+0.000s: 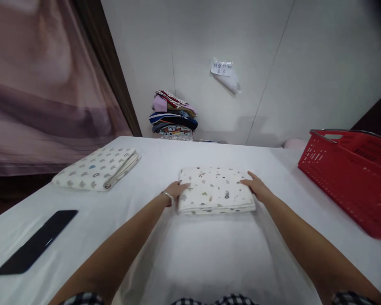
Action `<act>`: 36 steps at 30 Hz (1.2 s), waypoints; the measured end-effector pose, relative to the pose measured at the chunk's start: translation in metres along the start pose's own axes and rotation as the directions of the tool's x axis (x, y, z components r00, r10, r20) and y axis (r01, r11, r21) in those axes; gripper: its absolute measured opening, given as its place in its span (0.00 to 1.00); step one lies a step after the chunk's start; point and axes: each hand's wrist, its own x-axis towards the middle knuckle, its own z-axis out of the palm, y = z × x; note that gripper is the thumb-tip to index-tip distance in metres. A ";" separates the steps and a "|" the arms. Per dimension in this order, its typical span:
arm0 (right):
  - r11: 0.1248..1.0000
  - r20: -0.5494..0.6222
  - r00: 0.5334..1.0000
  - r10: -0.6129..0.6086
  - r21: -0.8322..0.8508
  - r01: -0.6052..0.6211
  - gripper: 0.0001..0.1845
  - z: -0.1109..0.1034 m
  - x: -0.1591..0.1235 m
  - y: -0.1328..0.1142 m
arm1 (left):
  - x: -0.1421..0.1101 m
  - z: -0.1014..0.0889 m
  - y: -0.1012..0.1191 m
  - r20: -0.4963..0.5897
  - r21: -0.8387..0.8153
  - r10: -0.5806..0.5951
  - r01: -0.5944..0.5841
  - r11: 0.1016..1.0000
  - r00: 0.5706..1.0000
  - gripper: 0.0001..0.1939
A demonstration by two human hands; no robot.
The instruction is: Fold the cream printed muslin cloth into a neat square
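Note:
A folded white cloth (216, 190) with small printed motifs lies in the middle of the white-covered table, its layered edge facing me. My left hand (176, 189) grips its left edge, thumb on top and the other fingers mostly hidden at the side. At the opposite edge my right hand (256, 185) holds the cloth the same way, thumb resting on the upper layer. Whether the cloth is lifted off the table cannot be made out. Farther left lies a second folded white cloth (95, 169) with grey mushroom-like prints.
A flat black object (36, 241) lies on the table (108, 220) at the near left. A red perforated basket (346, 178) stands at the right. Beyond the far edge, a stack of folded fabrics (173, 116) rests against the wall. A curtain (51, 84) hangs at the left.

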 end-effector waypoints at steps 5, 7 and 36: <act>0.990 -0.094 0.995 0.016 -0.140 -0.030 0.46 -0.047 0.028 0.006 | -0.027 0.054 -0.009 0.219 -0.420 -0.039 0.130 0.898 0.975 0.40; 0.942 -0.087 0.996 -0.022 -0.335 -0.009 0.43 -0.054 0.031 0.004 | -0.031 0.059 -0.009 0.194 -0.440 -0.039 0.123 0.889 0.980 0.44; 0.337 0.652 0.680 -0.335 -0.591 0.733 0.30 0.161 -0.038 -0.038 | -0.030 0.064 -0.005 -0.017 0.042 0.029 -0.029 0.999 0.999 0.29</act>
